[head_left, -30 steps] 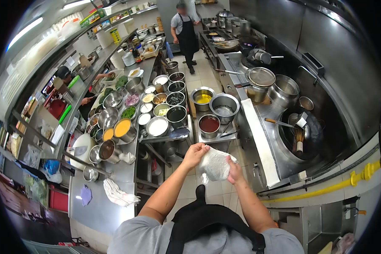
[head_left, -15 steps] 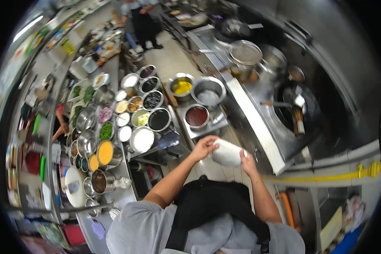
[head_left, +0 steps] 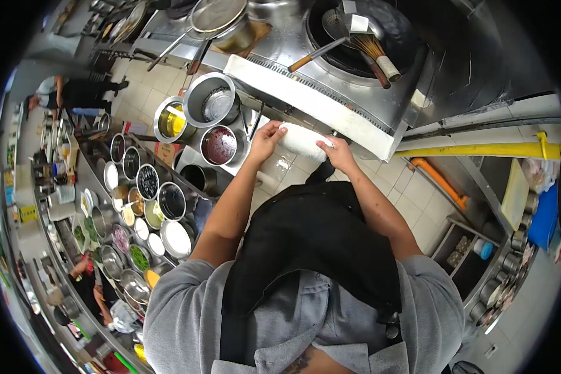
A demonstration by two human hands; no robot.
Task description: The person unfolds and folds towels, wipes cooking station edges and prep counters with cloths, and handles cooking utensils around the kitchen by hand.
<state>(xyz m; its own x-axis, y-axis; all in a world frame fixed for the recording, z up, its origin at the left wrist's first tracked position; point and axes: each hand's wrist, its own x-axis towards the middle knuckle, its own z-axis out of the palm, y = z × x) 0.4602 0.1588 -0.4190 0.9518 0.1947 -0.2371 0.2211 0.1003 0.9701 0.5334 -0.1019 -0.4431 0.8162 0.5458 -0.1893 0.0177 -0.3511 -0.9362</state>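
A folded white cloth stretches between my two hands in front of my black apron. My left hand pinches its left end, thumb on top. At the other end, my right hand grips the cloth's edge. Left of my left hand is a metal pot of dark red liquid. Beyond the hands runs the stove's front edge, covered by a long white cloth strip.
On the stove, a wok holds a bamboo brush and a wooden-handled ladle. A yellow pipe runs at right. Several containers of sauces and chopped ingredients fill the left counter. Other people stand at far left.
My view has turned right, so the stove and wok sit nearer the top centre and the counter has swung left and down. The white cloth stays between both hands.
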